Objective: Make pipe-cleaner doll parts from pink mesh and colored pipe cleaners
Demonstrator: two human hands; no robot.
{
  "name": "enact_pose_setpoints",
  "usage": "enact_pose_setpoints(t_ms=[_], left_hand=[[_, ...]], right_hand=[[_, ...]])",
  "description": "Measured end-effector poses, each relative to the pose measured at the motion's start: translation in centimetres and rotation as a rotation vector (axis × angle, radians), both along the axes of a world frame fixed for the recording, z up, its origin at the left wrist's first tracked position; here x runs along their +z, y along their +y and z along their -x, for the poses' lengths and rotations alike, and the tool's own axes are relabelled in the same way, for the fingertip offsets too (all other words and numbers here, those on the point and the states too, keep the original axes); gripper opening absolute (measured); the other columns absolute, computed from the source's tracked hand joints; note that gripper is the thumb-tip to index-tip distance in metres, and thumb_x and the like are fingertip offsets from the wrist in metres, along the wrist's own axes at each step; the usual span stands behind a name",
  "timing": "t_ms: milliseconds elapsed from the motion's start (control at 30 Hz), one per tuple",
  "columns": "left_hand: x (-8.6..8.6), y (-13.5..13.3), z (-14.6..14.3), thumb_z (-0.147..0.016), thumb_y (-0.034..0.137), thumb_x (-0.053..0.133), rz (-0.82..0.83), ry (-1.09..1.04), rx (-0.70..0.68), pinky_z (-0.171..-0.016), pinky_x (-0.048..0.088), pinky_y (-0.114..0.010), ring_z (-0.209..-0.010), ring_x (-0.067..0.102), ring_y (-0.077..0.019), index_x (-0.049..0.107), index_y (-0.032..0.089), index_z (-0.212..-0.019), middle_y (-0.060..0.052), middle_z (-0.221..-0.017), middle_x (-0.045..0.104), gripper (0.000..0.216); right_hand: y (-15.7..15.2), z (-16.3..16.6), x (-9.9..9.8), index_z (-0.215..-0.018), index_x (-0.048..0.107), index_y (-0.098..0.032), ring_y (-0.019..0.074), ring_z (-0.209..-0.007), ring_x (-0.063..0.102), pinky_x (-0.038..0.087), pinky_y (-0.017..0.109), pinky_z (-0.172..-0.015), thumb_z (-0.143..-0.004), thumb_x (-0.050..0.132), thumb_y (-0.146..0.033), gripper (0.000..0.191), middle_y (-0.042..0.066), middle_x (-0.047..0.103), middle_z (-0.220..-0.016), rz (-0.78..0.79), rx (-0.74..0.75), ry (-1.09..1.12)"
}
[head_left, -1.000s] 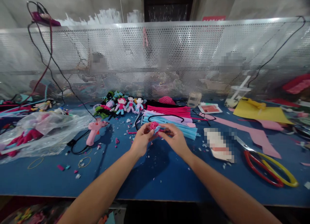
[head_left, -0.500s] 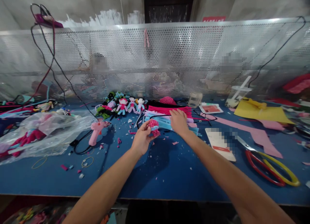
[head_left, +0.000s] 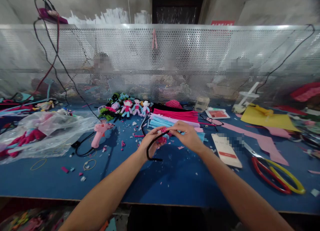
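Between the fingers of my left hand is a small pink fuzzy piece twisted from pipe cleaner, partly covered by the fingers. My right hand pinches a black pipe cleaner close to that piece. The black stem curves over my left hand and its free end hooks back toward the right. Just behind both hands lies a bundle of pink pipe cleaners with light blue pipe cleaners in front.
Small finished dolls sit behind on the left, with a pink glue gun nearer. To the right are a white card-like item, large scissors and a plastic cup. A perforated metal screen stands along the back.
My right hand has come back from the pipe cleaner bundle to my left hand, bringing a black pipe cleaner. The left hand keeps the pink piece.
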State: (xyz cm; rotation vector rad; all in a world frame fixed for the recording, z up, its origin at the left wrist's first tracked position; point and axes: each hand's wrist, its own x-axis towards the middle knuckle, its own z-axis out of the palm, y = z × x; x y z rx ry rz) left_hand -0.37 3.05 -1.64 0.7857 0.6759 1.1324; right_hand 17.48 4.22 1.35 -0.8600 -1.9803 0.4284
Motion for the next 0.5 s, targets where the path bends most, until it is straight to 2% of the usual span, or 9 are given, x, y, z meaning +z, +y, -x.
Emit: enact_pose_setpoints(t_ms=[167,267,367,500], left_hand=[[1.1,-0.7,-0.2,-0.077,0.019,0.064,0.054,0.047,-0.043,-0.061,0.053,-0.026,-0.063,0.06,-0.011,0.067,0.018,-0.101,-0.006,-0.092,0.067,0.024],[1.5,-1.1,-0.3,-0.078,0.024,0.064,0.051,0.032,-0.052,-0.063,0.053,-0.025,-0.066,0.061,-0.0112,0.067,0.018,-0.101,-0.007,-0.095,0.066,0.024],[1.6,-1.2,-0.2,-0.077,0.031,0.066,0.015,0.029,-0.075,-0.063,0.054,-0.025,-0.067,0.062,-0.0115,0.065,0.018,-0.104,-0.006,-0.094,0.066,0.03],[1.4,-1.3,-0.1,-0.072,0.025,0.071,-0.015,0.065,-0.08,-0.063,0.053,-0.023,-0.062,0.061,-0.0099,0.064,0.019,-0.107,-0.004,-0.086,0.065,0.036]], right_hand=[[-0.5,-0.1,-0.7,-0.086,0.074,-0.03,0.0189,-0.073,0.054,0.044,0.034,-0.068,-0.082,0.061,-0.034,0.014,0.003,0.056,-0.074,-0.004,-0.065,0.083],[-0.3,-0.4,-0.7,-0.085,0.074,-0.029,0.0192,-0.073,0.053,0.044,0.035,-0.069,-0.081,0.063,-0.035,0.013,0.003,0.056,-0.073,-0.002,-0.105,0.102],[-0.5,-0.5,-0.7,-0.084,0.073,-0.028,0.0196,-0.075,0.054,0.043,0.035,-0.072,-0.082,0.062,-0.035,0.014,0.003,0.056,-0.073,-0.024,-0.125,0.094],[-0.9,-0.4,-0.4,-0.083,0.071,-0.027,0.0202,-0.078,0.055,0.043,0.036,-0.073,-0.083,0.06,-0.035,0.014,0.003,0.059,-0.076,-0.016,-0.089,0.107]])
